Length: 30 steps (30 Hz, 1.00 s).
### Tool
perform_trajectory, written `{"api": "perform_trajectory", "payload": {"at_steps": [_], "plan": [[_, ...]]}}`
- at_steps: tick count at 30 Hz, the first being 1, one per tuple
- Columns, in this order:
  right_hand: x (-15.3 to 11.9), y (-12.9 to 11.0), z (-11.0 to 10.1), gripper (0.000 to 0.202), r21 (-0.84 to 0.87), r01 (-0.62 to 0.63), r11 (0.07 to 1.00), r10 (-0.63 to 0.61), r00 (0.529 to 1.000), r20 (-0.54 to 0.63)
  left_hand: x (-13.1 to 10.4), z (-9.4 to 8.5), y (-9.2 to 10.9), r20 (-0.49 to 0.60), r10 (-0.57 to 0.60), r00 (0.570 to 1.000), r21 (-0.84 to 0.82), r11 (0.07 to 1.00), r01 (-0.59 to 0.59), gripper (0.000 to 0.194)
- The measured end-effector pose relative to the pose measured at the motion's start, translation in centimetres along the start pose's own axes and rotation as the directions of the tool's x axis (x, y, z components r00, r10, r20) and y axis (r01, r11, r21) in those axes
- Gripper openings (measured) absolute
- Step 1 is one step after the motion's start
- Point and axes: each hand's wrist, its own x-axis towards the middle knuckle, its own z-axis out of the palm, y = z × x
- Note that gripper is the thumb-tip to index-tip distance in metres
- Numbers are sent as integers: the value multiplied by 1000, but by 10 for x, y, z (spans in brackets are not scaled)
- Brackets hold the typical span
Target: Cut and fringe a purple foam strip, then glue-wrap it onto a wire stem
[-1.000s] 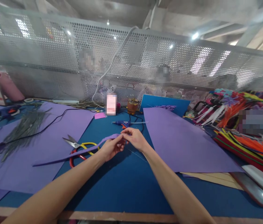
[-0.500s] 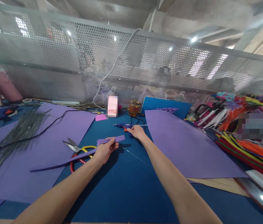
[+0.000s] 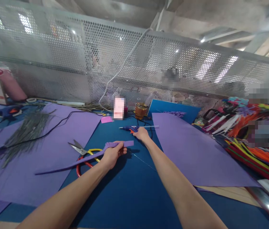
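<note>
My left hand (image 3: 113, 155) is closed around one end of a long purple paper strip (image 3: 70, 167). The strip's short end juts out to the right past my fingers, and its long tail trails left over the scissors. My right hand (image 3: 141, 135) grips the handle of a blue glue gun (image 3: 127, 128) with an orange trigger; its nozzle points left and a clear glue stick comes out of its back. Scissors (image 3: 83, 154) with one yellow and one red handle lie spread beneath the strip, partly hidden by it. A thin glue thread shows on the blue table between my arms.
Large purple sheets (image 3: 184, 149) lie on both sides. A bundle of grey-green stems (image 3: 27, 133) and a black cable rest on the left sheet. Colourful pipe cleaners (image 3: 256, 152) are heaped at right. An amber jar (image 3: 141, 110) stands before the perforated metal screen (image 3: 60, 76).
The whole view has shifted slightly, so everything appears a little further right. Both hands keep their holds on the paper strip and the glue gun.
</note>
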Motion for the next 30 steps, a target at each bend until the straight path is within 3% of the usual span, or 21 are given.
{"api": "perform_trajectory", "payload": {"at_steps": [7,13,15,17,22,25,30], "plan": [[-13,-8,-14,7,392,54,918,-62,998,8,0,-1,1,10,-15,1000,0,1000,15,9],[-38,-12,-46,9,670,15,742,-164,973,160,2,-1,5,1,26,1000,-5,1000,-26,8],[-50,-8,-55,13,725,20,688,-210,962,173,5,-4,8,-16,77,997,-37,996,-77,9],[-64,-2,-61,18,823,33,567,-275,949,152,7,-6,13,-49,123,991,-80,989,-126,9],[-99,14,-64,23,858,66,510,-283,954,95,9,-10,23,-131,153,980,-171,970,-174,9],[-115,21,-59,19,880,28,473,-321,936,143,6,-8,26,-154,130,979,-165,974,-155,11],[-128,22,-46,27,880,12,474,-331,929,166,-2,-2,28,-100,130,986,-158,977,-145,15]]}}
